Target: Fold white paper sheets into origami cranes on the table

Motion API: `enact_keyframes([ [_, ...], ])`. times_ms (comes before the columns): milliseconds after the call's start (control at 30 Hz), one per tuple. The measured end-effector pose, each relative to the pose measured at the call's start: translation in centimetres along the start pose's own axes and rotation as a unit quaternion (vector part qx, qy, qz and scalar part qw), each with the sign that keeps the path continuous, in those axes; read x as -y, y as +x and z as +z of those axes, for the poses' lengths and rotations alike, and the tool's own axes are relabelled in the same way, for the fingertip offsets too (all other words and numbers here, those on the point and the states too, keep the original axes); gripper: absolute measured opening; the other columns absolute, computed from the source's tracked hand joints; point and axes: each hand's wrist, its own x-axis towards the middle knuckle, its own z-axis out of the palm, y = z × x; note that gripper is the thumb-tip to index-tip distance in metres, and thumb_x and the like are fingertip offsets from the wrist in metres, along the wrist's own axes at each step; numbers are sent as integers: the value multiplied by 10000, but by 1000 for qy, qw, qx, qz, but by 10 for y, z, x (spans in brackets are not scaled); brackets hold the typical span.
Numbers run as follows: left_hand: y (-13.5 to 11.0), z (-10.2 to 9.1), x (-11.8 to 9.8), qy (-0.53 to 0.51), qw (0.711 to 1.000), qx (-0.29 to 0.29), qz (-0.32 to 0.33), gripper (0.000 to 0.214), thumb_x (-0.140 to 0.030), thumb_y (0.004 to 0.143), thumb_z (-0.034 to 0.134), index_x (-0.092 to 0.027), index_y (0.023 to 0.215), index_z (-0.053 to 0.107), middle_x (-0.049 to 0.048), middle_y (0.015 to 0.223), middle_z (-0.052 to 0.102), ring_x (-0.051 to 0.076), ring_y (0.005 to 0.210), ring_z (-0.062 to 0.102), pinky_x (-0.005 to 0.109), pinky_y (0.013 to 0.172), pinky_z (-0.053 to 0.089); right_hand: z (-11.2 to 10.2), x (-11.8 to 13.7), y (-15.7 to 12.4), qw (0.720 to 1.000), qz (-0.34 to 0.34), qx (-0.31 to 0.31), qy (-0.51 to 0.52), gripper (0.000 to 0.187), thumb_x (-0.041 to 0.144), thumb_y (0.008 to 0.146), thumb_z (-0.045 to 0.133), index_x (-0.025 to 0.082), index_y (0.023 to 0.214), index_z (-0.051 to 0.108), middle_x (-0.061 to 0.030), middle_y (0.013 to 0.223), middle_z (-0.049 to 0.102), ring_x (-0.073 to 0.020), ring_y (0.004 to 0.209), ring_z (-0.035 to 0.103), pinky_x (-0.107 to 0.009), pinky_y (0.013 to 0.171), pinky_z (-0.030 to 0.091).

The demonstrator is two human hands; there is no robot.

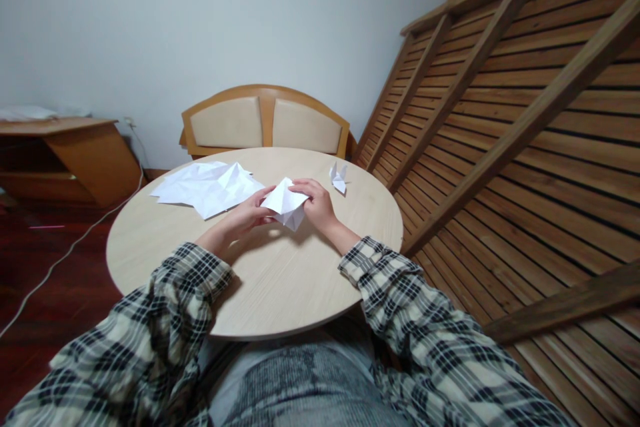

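Between my hands, just above the round table (280, 293), is a partly folded piece of white paper (286, 201) with creases and pointed flaps. My left hand (253, 211) grips its left edge, thumb on top and fingers below. At the right side, my right hand (317, 201) pinches the paper with its fingers over the upper edge. To the left lie several creased white paper sheets (205, 185), overlapping each other. A small folded paper figure (339, 179) with two upright points stands beyond my right hand.
Behind the table stands a wooden headboard (267, 103) with pale panels, against the wall. A slatted wooden frame (500, 147) leans along the right side. At left are a low wooden desk (95, 153) and a white cable (65, 253) across the dark floor.
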Motion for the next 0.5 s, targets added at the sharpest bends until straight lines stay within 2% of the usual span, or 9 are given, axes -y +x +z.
enact_keyframes([
  [100,-3,-4,-2,-7,998,58,-4,595,-118,632,740,-229,1211,657,97,1075,660,220,907,636,312,747,524,-2,-1,1,1000,3,-8,3,400,-18,782,464,248,915,733,-55,1139,674,-206,1115,602,-471,1003,472],
  [233,-1,-14,-1,-32,996,86,-22,550,-207,688,753,-218,1228,646,116,1063,673,261,966,635,349,773,532,-3,-1,1,1000,-5,-10,9,411,-34,784,460,244,909,736,-59,1139,682,-204,1114,609,-468,1003,475],
  [367,7,-26,1,-81,995,15,-52,412,-364,796,692,-207,1175,655,100,987,696,197,809,640,292,667,528,-2,0,-1,999,-27,19,24,391,-23,796,465,231,906,742,-64,1169,678,-208,1132,607,-457,1013,469],
  [433,11,-30,4,-78,993,-45,-72,307,-364,814,679,-190,1067,672,80,895,697,162,736,628,260,641,517,0,0,-2,998,-41,45,32,371,-15,799,482,222,909,745,-70,1184,673,-206,1134,606,-438,1008,473],
  [500,14,-31,8,-57,993,-68,-71,212,-347,803,693,-176,925,666,64,797,677,147,678,608,244,599,498,2,0,-4,995,-54,70,38,360,-13,796,499,217,917,749,-72,1195,670,-199,1130,607,-421,1002,476],
])
